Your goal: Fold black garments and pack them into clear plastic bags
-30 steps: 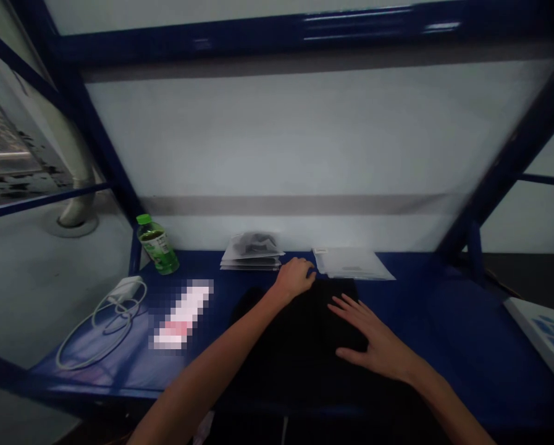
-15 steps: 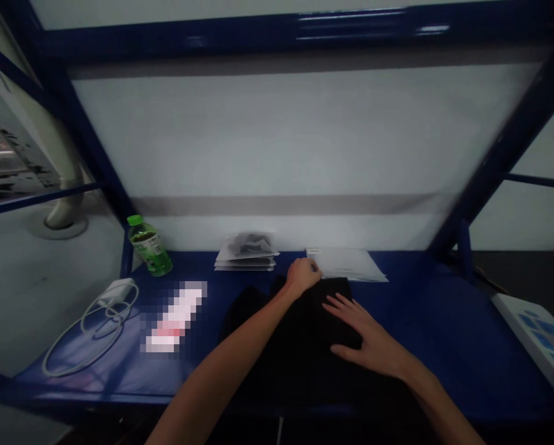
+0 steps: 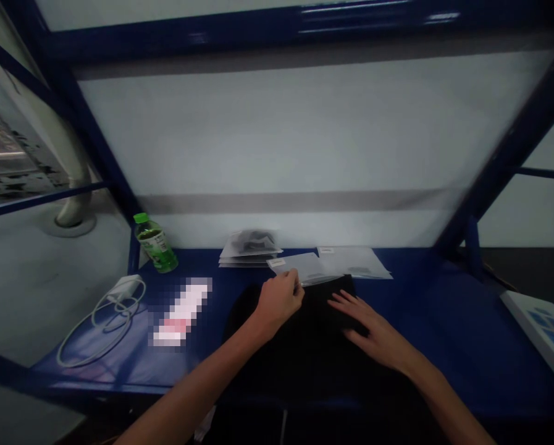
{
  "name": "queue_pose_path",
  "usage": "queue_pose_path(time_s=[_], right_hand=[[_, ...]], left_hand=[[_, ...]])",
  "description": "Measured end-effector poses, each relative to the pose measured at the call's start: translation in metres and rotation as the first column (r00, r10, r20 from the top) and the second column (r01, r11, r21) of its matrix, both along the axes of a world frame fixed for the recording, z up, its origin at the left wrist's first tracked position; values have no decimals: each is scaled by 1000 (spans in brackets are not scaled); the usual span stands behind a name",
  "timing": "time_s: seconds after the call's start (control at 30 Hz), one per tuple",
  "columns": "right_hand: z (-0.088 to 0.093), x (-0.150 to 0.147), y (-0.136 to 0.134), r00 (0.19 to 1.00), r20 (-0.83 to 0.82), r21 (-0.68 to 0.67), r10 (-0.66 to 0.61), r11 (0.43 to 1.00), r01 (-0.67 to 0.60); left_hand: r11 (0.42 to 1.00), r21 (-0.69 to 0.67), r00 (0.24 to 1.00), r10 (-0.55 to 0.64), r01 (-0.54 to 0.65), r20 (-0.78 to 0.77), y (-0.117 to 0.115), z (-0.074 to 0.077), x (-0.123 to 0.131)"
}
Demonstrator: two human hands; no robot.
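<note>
My left hand (image 3: 279, 303) pinches the near edge of a clear plastic bag (image 3: 299, 267) with a small white label, holding it over a folded black garment (image 3: 314, 327). My right hand (image 3: 369, 327) lies flat on that garment, fingers spread, holding nothing. Another flat clear bag (image 3: 353, 262) lies just behind the garment. Further left stands a stack of clear bags (image 3: 250, 249) with dark contents. The garment's folded shape is hard to read in the dim light.
The blue shelf top (image 3: 411, 290) carries a green-capped drink bottle (image 3: 155, 244), a white charger with coiled cable (image 3: 114, 321) and a blurred pink-and-white object (image 3: 181, 312). A white box (image 3: 543, 330) sits at the right edge. Blue uprights and a pale back panel stand behind.
My left hand has moved back and to the left, drawing a clear bag off the flat pile and over the garment. My right hand stays on the garment.
</note>
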State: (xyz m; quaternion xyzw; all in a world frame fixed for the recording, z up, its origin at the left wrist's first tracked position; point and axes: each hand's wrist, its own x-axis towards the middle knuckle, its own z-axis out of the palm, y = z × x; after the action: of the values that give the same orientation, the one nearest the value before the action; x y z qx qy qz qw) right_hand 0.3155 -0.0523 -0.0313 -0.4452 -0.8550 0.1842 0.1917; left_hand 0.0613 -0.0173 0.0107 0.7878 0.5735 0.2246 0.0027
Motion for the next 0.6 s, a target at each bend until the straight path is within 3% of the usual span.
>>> queue_pose_path(time_s=[0.23,0.4,0.6], right_hand=[[6,4,1,1000,13,-46,20,999,-20],[17,8,2,998,46,-133,49,990,-42],[10,2,5,997,77,1,13,1000,-13]], left_hand=[[994,2,993,-112,112,23,-12,-7,-12],[997,-54,995,-55,60,89,-6,-13,-13],[997,-65,993,-30,38,118,-5,-17,-11]])
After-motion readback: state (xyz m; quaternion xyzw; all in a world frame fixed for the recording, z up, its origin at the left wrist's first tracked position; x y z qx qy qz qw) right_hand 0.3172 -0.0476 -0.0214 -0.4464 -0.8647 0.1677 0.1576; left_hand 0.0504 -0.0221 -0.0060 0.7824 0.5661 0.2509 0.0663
